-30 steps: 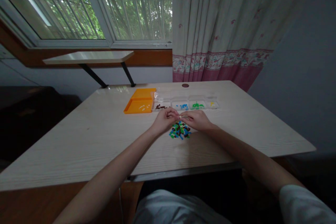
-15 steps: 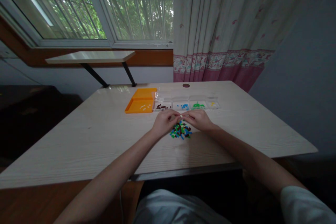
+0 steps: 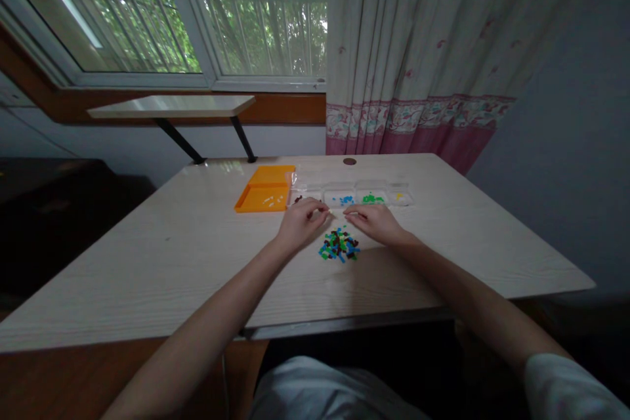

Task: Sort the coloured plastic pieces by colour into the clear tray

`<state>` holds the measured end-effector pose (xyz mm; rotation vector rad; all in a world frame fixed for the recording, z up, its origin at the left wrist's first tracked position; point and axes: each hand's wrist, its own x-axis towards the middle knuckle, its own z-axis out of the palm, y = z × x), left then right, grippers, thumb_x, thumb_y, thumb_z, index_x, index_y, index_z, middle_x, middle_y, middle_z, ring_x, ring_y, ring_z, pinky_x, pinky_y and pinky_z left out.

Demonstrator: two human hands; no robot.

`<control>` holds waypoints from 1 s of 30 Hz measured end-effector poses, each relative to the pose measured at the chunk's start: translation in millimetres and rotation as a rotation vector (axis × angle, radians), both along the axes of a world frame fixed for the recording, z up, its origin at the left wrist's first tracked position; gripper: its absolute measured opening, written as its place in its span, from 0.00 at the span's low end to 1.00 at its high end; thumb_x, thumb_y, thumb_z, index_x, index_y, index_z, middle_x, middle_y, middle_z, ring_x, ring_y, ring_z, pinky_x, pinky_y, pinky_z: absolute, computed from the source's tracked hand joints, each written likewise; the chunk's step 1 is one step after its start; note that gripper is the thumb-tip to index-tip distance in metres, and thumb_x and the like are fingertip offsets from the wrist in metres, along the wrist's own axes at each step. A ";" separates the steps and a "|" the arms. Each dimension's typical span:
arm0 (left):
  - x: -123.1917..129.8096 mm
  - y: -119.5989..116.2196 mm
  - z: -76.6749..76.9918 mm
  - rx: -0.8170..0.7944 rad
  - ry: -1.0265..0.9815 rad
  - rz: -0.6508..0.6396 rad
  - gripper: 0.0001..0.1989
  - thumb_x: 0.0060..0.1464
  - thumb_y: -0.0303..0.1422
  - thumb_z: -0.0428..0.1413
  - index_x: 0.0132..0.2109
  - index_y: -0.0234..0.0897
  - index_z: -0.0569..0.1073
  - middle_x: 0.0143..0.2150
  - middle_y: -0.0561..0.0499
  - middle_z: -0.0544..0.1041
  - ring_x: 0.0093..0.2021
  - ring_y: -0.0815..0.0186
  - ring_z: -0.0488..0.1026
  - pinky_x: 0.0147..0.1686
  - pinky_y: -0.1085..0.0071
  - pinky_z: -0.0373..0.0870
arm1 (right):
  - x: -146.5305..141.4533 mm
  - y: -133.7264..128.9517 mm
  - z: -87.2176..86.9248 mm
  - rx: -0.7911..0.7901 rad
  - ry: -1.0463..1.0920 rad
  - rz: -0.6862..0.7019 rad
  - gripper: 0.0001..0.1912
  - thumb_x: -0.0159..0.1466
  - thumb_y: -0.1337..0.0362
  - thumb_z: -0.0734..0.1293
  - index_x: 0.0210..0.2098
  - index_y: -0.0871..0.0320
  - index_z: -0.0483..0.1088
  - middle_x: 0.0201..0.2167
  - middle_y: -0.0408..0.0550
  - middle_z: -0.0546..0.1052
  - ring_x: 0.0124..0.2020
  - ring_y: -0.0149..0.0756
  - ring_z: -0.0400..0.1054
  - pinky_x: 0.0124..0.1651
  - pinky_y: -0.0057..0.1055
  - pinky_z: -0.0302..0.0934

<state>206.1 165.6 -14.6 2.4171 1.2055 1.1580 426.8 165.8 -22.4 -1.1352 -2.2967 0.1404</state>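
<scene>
My left hand (image 3: 301, 218) is pinched at the fingertips, just in front of the clear tray, with a tiny white plastic piece (image 3: 329, 212) showing at the tips. A short gap to the right, my right hand (image 3: 377, 222) has thumb and forefinger closed together; whatever they hold, if anything, is too small to make out. Below both hands lies a mixed pile of small plastic pieces (image 3: 339, 245) in blue, green, dark brown and a little yellow.
An open orange case (image 3: 251, 199) with several white pieces stands left of a clear compartment tray (image 3: 351, 204). The tray holds brown pieces (image 3: 298, 199), blue pieces (image 3: 347, 200), green pieces (image 3: 373, 199) and yellow pieces (image 3: 399, 196). A raised shelf (image 3: 172, 105) stands at the back left.
My hands were touching at the fingertips around a small white piece. They have since drawn apart, the left hand moving slightly left and up.
</scene>
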 end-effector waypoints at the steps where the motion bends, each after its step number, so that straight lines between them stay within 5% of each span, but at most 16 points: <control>1: -7.4 4.3 1.7 -0.010 0.008 0.047 0.08 0.53 0.33 0.52 0.35 0.35 0.73 0.34 0.49 0.75 0.30 0.70 0.67 0.31 0.74 0.63 | 2.4 1.8 -0.6 -0.022 -0.014 -0.003 0.13 0.63 0.60 0.59 0.40 0.55 0.73 0.35 0.46 0.77 0.35 0.33 0.71 0.39 0.26 0.59; 7: -69.2 31.0 8.7 -0.059 0.118 0.552 0.10 0.51 0.36 0.53 0.35 0.34 0.74 0.34 0.48 0.74 0.35 0.64 0.68 0.33 0.69 0.60 | 9.7 7.4 -3.3 -0.148 -0.132 0.084 0.12 0.62 0.63 0.60 0.38 0.56 0.74 0.34 0.46 0.78 0.34 0.34 0.71 0.37 0.27 0.58; 13: -107.7 51.2 -6.0 -0.169 0.042 0.790 0.15 0.39 0.45 0.61 0.27 0.36 0.74 0.21 0.51 0.67 0.30 0.63 0.66 0.29 0.67 0.55 | 9.1 5.7 -2.7 -0.199 -0.173 0.094 0.12 0.61 0.60 0.61 0.39 0.56 0.73 0.26 0.45 0.76 0.27 0.31 0.68 0.32 0.25 0.55; 17: -102.2 49.8 -5.0 -0.104 0.060 0.713 0.11 0.44 0.41 0.58 0.27 0.36 0.74 0.23 0.48 0.69 0.30 0.61 0.66 0.29 0.65 0.57 | 5.6 5.7 -4.3 -0.223 -0.158 0.079 0.11 0.61 0.60 0.61 0.38 0.56 0.73 0.24 0.43 0.74 0.25 0.29 0.65 0.30 0.24 0.53; 21: -70.5 35.7 0.5 0.015 0.138 0.472 0.11 0.54 0.35 0.49 0.36 0.34 0.74 0.33 0.47 0.73 0.33 0.64 0.67 0.33 0.67 0.61 | -1.6 3.2 -5.8 -0.235 -0.146 0.043 0.10 0.61 0.61 0.61 0.36 0.56 0.73 0.23 0.43 0.73 0.24 0.28 0.64 0.29 0.23 0.51; 27: -11.6 9.6 -6.6 -0.057 0.243 0.010 0.09 0.52 0.31 0.50 0.36 0.36 0.75 0.29 0.50 0.74 0.30 0.69 0.68 0.32 0.74 0.62 | -8.3 -3.9 -4.6 -0.132 -0.214 0.004 0.10 0.61 0.62 0.61 0.37 0.56 0.72 0.22 0.43 0.73 0.25 0.30 0.65 0.29 0.24 0.50; 30: 1.2 1.9 -7.8 -0.077 0.258 -0.060 0.09 0.51 0.33 0.52 0.35 0.36 0.76 0.28 0.50 0.73 0.30 0.69 0.68 0.30 0.74 0.61 | -10.5 -6.7 -3.7 -0.074 -0.172 0.009 0.11 0.62 0.62 0.60 0.39 0.57 0.71 0.21 0.43 0.72 0.23 0.29 0.64 0.28 0.23 0.49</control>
